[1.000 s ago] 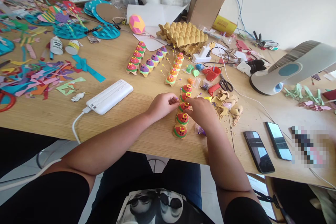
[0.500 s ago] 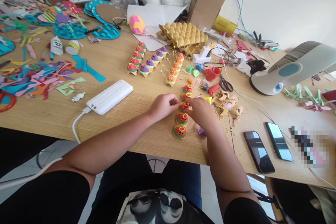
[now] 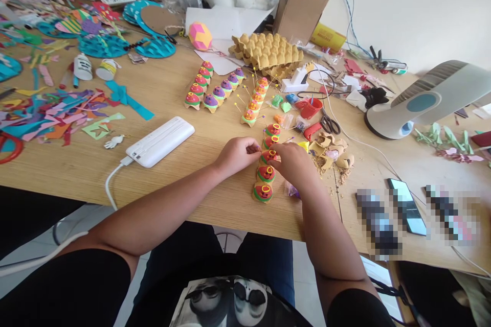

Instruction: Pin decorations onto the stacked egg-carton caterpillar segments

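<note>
A strip of egg-carton cups covered in red and green clay, with yellow rings on top, lies in front of me. My left hand is at the strip's left side, thumb and fingers pinched together beside the middle cup. From the right, my right hand reaches over the same cup, fingers curled against it. Whatever is between the fingertips is too small to make out. Beyond stand three more decorated strips: an orange one with yellow-headed pins around it, a purple one and a red one.
A white power bank with a cable lies to the left, near paper scraps. On the right are torn carton pieces, scissors, a phone and a fan. Egg trays sit at the back.
Both hands stay at the middle cup, with only a very slight shift of the left hand's fingers. The strips have not visibly moved.
</note>
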Available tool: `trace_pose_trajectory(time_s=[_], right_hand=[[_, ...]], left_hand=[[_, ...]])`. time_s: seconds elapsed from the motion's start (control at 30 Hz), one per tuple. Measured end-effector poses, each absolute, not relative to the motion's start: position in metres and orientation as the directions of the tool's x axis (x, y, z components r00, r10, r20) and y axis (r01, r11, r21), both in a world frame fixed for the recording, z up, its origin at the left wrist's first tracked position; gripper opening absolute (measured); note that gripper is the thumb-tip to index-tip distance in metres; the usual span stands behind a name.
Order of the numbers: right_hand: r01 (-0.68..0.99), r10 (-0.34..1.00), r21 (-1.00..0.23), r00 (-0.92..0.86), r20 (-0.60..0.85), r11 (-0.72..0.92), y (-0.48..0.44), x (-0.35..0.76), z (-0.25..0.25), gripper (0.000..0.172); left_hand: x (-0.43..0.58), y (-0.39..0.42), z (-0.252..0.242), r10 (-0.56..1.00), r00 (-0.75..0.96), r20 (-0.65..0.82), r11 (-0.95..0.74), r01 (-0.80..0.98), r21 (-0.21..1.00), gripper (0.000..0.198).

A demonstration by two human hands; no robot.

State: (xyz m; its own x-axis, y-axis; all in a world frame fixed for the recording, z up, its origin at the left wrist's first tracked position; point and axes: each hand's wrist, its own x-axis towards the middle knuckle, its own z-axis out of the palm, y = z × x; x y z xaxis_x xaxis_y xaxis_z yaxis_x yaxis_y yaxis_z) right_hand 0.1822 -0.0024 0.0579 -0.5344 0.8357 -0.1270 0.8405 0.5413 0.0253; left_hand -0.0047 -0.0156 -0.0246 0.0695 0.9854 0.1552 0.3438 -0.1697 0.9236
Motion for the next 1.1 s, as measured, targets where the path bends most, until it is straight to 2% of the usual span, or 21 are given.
trace_pose_trajectory(time_s=[0.23,0.4,0.47,0.57,0.7,0.8,0.93,1.1], right_hand=[[0.845,0.839,-0.013,-0.532,-0.117,0.534,-0.003,0.185,0.058,0.034],[0.852,0.846,-0.045,-0.523,-0.103,0.522,-0.004,0.186,0.063,0.034],[0.858,0.855,-0.067,-0.514,-0.076,0.51,-0.004,0.187,0.067,0.032],[0.861,0.868,-0.111,-0.496,0.037,0.496,-0.004,0.188,0.072,0.028],[0.87,0.87,-0.176,-0.403,0.282,0.46,-0.004,0.189,0.074,0.038],[0.877,0.853,-0.205,-0.329,0.405,0.435,-0.005,0.19,0.075,0.045],[0.89,0.849,-0.221,-0.268,0.456,0.4,-0.007,0.192,0.077,0.046],[0.901,0.824,-0.21,-0.226,0.52,0.38,-0.013,0.194,0.088,0.044]], left_hand=[[-0.007,-0.016,-0.023,0.989,0.091,0.12,-0.142,0.288,0.947,0.02],[-0.015,-0.016,-0.014,0.985,0.046,0.165,-0.169,0.397,0.902,0.02],[-0.023,-0.015,-0.009,0.975,-0.02,0.221,-0.18,0.516,0.838,0.022],[-0.033,-0.013,-0.001,0.943,-0.067,0.327,-0.174,0.736,0.654,0.022],[-0.038,-0.013,0.002,0.956,-0.014,0.292,-0.12,0.892,0.436,0.011],[-0.04,-0.014,0.003,0.962,-0.003,0.274,-0.099,0.929,0.357,0.012],[-0.047,-0.014,0.004,0.967,-0.029,0.253,-0.04,0.964,0.262,0.015],[-0.05,-0.013,0.0,0.975,-0.02,0.22,-0.04,0.964,0.264,0.014]])
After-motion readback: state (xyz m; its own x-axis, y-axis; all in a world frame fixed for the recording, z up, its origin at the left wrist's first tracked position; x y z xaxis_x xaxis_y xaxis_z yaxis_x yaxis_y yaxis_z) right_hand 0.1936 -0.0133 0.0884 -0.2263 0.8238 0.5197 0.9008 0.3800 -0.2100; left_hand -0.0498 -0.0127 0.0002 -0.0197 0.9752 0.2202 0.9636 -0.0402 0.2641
